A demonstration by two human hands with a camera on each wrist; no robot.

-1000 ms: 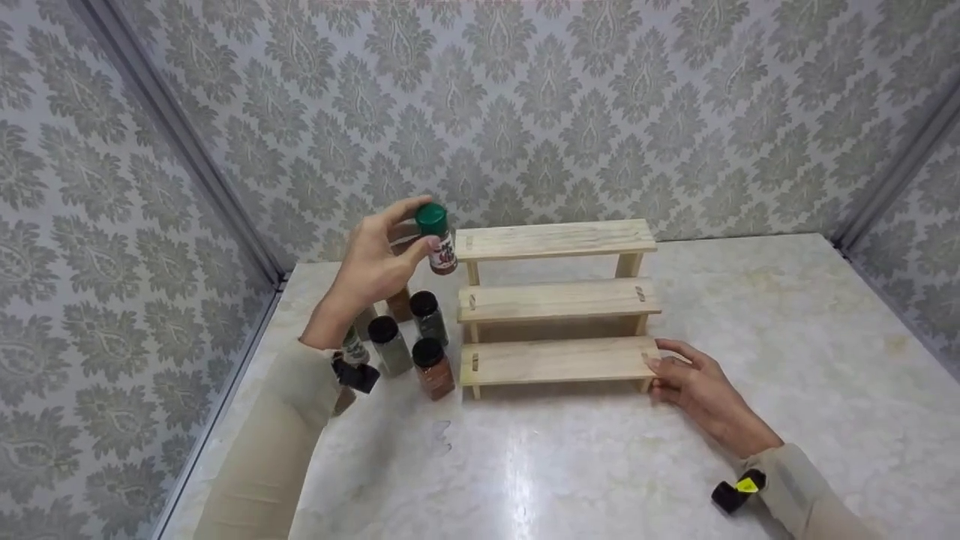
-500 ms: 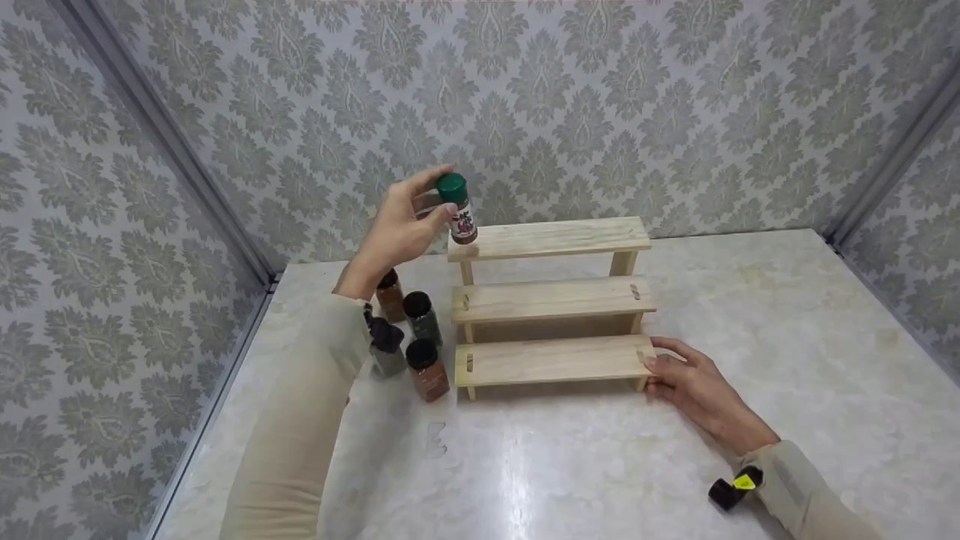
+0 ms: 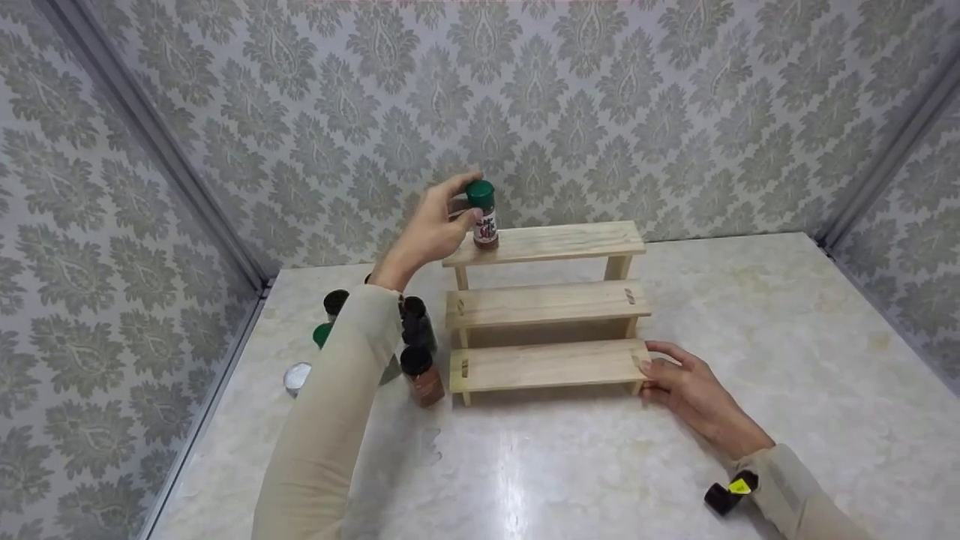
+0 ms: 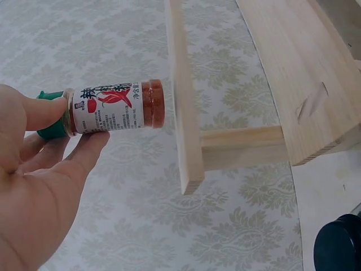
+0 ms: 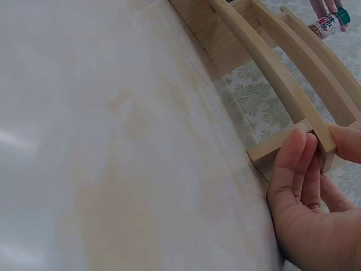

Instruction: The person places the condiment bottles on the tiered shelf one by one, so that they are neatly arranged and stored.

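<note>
My left hand (image 3: 441, 225) pinches a spice jar (image 3: 486, 227) between thumb and fingers near its green cap. The jar has a white label with red chillies and holds red-brown spice. It is upright over the left end of the top tier of a three-step wooden rack (image 3: 547, 301). In the left wrist view a narrow gap shows between the jar's base (image 4: 153, 104) and the board. My right hand (image 3: 694, 394) grips the right end of the lowest tier, thumb above and fingers below, as the right wrist view shows (image 5: 316, 186).
Left of the rack stand a black-capped jar of reddish spice (image 3: 424, 379) and a dark jar (image 3: 418, 326). Farther left, partly behind my left sleeve, are a black cap (image 3: 336, 301), a green cap (image 3: 322, 334) and a silver lid (image 3: 297, 377). A patterned wall (image 3: 525, 112) rises behind.
My left hand has carried the green-capped spice jar rightward from beside the rack to over its top tier, rising and then dipping slightly. My right hand keeps its grip on the lowest tier.
</note>
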